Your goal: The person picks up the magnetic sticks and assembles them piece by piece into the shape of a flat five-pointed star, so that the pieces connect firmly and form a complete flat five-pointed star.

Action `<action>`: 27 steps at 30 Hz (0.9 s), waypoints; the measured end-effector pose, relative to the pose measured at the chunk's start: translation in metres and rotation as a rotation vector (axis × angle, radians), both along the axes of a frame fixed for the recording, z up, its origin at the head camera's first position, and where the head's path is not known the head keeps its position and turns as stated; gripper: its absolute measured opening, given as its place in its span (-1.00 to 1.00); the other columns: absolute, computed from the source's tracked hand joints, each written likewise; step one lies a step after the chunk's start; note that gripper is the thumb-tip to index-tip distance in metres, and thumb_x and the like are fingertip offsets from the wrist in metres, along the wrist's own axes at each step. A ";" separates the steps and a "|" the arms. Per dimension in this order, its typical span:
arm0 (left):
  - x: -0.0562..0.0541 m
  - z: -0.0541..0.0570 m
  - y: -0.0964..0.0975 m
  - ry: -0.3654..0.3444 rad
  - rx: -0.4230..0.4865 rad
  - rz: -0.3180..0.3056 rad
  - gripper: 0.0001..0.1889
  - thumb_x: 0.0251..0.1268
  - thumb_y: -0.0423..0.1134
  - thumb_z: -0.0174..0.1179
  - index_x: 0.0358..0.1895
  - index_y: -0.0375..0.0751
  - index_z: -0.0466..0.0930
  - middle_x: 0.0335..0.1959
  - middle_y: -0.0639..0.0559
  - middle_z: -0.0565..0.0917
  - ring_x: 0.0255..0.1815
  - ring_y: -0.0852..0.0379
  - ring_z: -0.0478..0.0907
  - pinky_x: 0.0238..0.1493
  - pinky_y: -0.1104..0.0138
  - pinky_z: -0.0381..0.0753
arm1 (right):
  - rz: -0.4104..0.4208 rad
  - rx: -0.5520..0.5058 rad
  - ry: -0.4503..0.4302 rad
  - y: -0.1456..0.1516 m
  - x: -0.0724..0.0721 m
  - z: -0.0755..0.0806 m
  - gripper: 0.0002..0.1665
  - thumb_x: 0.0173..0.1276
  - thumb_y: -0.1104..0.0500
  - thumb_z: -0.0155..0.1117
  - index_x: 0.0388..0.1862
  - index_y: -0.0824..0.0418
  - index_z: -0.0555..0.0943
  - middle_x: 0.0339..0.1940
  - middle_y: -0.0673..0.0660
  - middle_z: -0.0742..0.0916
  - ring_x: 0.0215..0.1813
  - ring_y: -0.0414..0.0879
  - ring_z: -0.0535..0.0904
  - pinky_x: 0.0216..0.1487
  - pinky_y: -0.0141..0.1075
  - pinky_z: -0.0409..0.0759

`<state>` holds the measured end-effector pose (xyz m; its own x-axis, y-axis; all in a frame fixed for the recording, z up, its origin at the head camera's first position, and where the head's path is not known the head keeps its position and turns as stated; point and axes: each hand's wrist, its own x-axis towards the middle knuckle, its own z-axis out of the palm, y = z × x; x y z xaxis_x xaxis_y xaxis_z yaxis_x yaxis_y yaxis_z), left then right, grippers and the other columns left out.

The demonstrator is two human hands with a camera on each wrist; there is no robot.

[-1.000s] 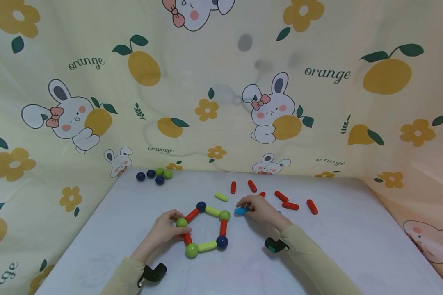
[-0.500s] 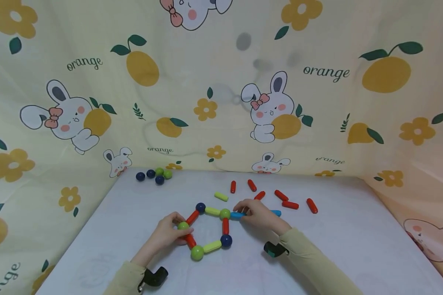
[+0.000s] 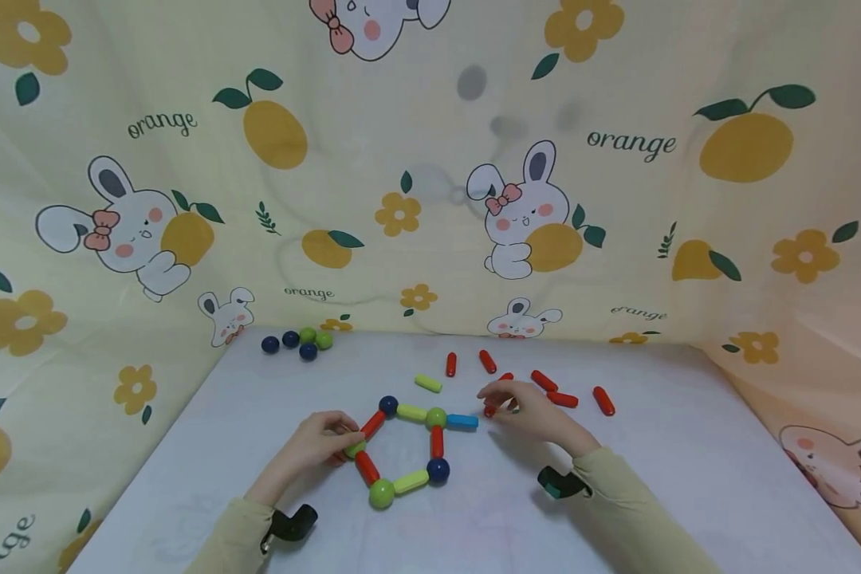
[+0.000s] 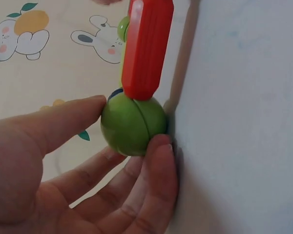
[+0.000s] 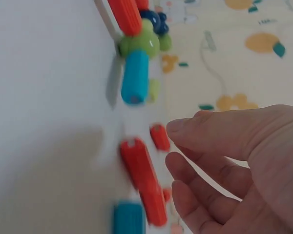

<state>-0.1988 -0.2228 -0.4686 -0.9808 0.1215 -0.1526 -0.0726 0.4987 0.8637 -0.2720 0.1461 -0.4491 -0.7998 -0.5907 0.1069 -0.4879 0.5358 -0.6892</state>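
While a green ball (image 4: 131, 126) is pinched by the left hand (image 3: 319, 440), the five-sided red, lime, green and navy ring (image 3: 438, 442), fitted with one blue rod (image 3: 462, 422), is supported on a white table (image 3: 473, 518) before rabbit-printed cloth (image 3: 373, 307); the right hand (image 3: 529, 408) is spread.

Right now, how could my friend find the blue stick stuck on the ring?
On the white table, find the five-ball ring. On its right side, the farther, green ball has the blue stick poking outward. The ring's own sticks are red or yellow-green; only this attached one is blue.
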 end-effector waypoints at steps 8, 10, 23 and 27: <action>-0.004 -0.003 -0.005 -0.014 0.005 -0.016 -0.69 0.19 -0.13 0.33 -0.11 -0.26 0.60 -0.36 -0.04 0.62 -0.50 0.07 0.55 -0.44 0.26 0.64 | -0.076 0.035 0.003 0.036 0.001 0.001 -0.59 0.22 0.43 0.28 0.07 0.25 0.58 -0.10 0.17 0.67 -0.04 0.09 0.55 0.00 0.00 0.55; -0.006 -0.005 -0.005 -0.013 0.009 -0.016 -0.69 0.19 -0.13 0.33 -0.11 -0.26 0.60 -0.37 -0.03 0.63 -0.50 0.07 0.55 -0.44 0.26 0.64 | -0.095 0.037 -0.008 0.042 0.001 0.000 -0.60 0.21 0.42 0.28 0.06 0.27 0.58 -0.09 0.17 0.67 -0.03 0.09 0.54 0.00 -0.01 0.55; -0.007 -0.008 -0.006 -0.007 0.018 -0.013 -0.69 0.17 -0.13 0.34 -0.11 -0.25 0.60 -0.38 -0.02 0.63 -0.50 0.07 0.56 -0.42 0.26 0.64 | -0.153 0.076 -0.038 0.058 -0.011 -0.027 -0.64 0.19 0.41 0.34 -0.06 0.11 0.65 -0.16 -0.03 0.67 -0.08 -0.03 0.51 -0.02 -0.11 0.57; -0.008 -0.008 -0.006 -0.013 0.018 -0.019 -0.67 0.17 -0.12 0.35 -0.10 -0.25 0.60 -0.36 -0.02 0.64 -0.50 0.07 0.55 -0.42 0.26 0.64 | -0.124 0.072 -0.008 0.054 -0.009 -0.026 -0.66 0.19 0.39 0.36 -0.08 0.09 0.66 -0.18 -0.02 0.67 -0.09 -0.03 0.51 -0.04 -0.14 0.56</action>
